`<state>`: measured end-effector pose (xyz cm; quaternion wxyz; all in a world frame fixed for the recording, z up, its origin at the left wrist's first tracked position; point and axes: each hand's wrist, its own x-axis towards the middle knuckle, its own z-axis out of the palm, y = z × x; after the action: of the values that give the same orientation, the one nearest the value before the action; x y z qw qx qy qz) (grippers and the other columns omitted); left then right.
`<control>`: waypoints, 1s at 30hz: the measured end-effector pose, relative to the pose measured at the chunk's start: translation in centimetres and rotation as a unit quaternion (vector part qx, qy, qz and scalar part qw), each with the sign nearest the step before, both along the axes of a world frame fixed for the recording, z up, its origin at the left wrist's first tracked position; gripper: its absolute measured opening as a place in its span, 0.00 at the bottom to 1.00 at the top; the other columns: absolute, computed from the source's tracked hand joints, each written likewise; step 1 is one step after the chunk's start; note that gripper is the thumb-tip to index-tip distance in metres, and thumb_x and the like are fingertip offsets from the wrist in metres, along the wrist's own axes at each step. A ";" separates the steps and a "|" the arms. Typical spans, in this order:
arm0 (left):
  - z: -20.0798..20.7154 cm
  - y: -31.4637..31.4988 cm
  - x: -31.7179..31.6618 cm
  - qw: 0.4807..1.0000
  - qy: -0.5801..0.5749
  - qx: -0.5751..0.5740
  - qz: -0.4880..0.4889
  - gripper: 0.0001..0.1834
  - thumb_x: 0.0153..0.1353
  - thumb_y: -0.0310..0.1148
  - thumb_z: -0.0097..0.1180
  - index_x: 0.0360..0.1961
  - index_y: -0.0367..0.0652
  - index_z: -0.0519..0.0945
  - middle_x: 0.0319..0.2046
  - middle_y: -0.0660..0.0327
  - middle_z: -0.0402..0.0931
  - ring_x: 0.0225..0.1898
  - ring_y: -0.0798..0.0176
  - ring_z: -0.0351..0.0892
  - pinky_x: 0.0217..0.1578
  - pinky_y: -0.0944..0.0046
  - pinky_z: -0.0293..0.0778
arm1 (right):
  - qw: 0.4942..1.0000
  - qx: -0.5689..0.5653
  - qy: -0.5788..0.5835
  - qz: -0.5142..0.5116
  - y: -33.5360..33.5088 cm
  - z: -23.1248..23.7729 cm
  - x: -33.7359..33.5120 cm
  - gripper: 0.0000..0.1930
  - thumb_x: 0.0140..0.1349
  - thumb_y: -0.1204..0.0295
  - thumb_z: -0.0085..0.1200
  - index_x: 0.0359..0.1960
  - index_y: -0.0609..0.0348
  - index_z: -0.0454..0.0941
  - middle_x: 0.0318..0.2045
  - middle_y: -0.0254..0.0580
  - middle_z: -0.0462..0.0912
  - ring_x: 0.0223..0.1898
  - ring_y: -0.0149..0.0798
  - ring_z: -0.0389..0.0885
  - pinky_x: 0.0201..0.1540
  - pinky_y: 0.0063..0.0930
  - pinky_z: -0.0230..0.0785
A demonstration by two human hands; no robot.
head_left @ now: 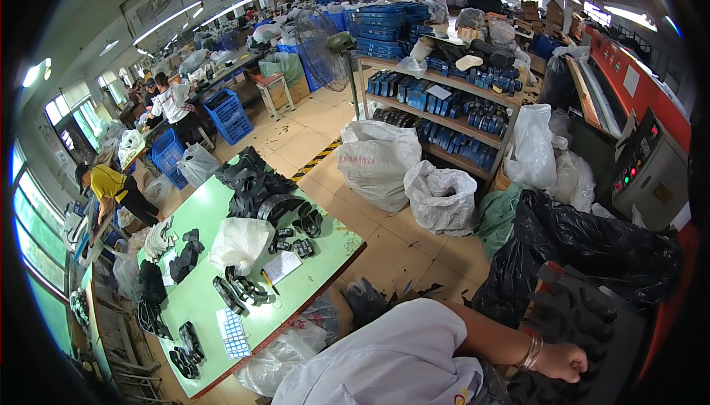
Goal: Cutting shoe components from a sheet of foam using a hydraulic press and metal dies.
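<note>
My left hand (558, 361), with bangles at the wrist, reaches across to the lower right. Its fingers are curled in, and whatever they might hold is hidden. Under and around it lie dark cut pieces (569, 315) with curved outlines, on a dark surface beside the red machine. A crumpled black plastic sheet (592, 238) is heaped just beyond these pieces. My right hand is out of the picture.
A green-topped table (296, 287) bears black straps, a white bag and a notepad. White sacks (381, 164) stand before a shelf (444, 76) of blue cutting dies. A machine control box (651, 172) is at the right. Other people (115, 187) work at the far left.
</note>
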<state>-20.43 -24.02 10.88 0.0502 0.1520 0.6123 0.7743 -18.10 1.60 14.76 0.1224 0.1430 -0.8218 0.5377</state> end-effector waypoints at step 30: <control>12.6 8.0 -0.9 0.742 0.443 -0.490 0.112 0.18 0.43 0.41 0.65 0.32 0.44 0.74 0.35 0.56 0.74 0.40 0.48 0.74 0.37 0.52 0.72 | 0.963 -0.078 -0.187 -0.176 15.3 -1.4 16.4 0.30 0.48 0.71 0.55 0.57 0.66 0.69 0.49 0.43 0.76 0.53 0.37 0.71 0.58 0.30 0.58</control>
<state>-21.31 -16.07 23.50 -0.2461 0.3630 0.8731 0.2130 -1.68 16.94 13.33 0.0699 -0.1165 -0.7978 0.5874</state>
